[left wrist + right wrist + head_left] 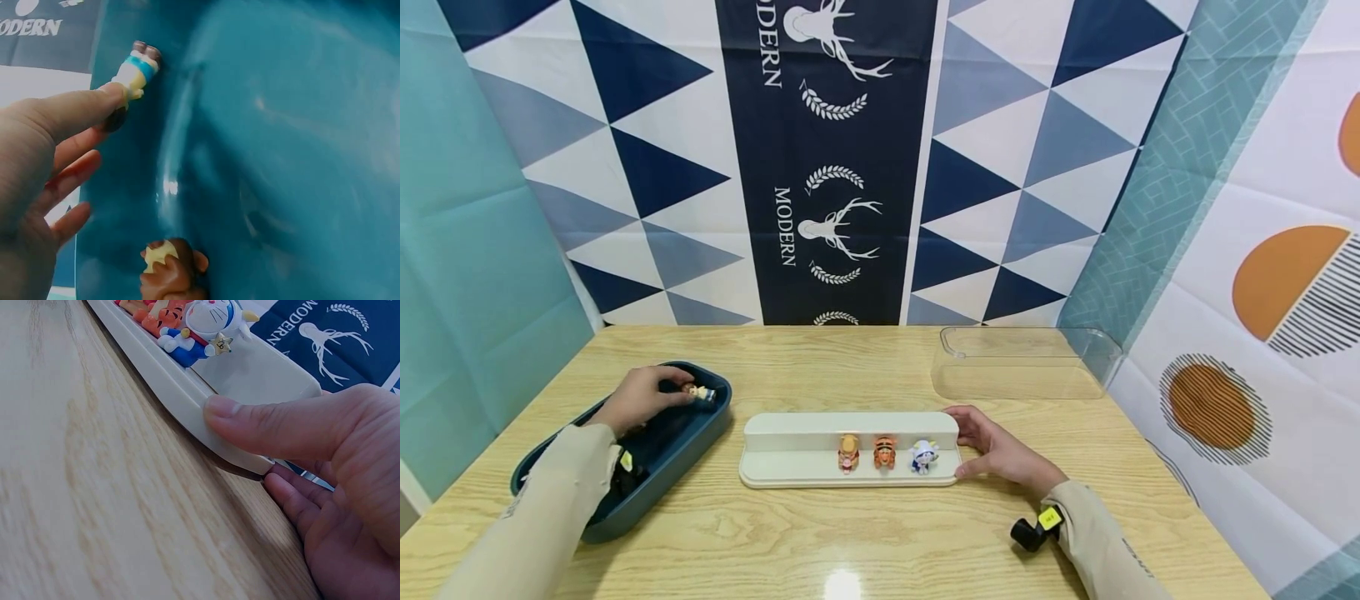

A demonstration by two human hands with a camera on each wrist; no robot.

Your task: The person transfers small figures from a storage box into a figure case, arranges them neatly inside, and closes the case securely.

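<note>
My left hand [642, 400] pinches a small figurine [140, 70] between thumb and fingers, inside the far end of a dark blue bin [696, 458]. This figurine has brown feet and a white body with a blue band; its dark head is partly covered by the fingers. A brown figurine [169, 270] lies lower in the bin. My right hand [1003, 450] grips the right end of a white two-step display stand [786, 468], thumb on its front edge. On the stand's lower step sit a yellow bear figurine [848, 448], an orange tiger figurine [884, 452] and a white-and-blue figurine [923, 456].
A clear plastic cover [1022, 377] rests at the back right of the wooden table [760, 550]. Patterned cloth [842, 167] hangs behind the table's far edge. The bin stands at the table's left, its near part overlapped by my left sleeve [542, 508].
</note>
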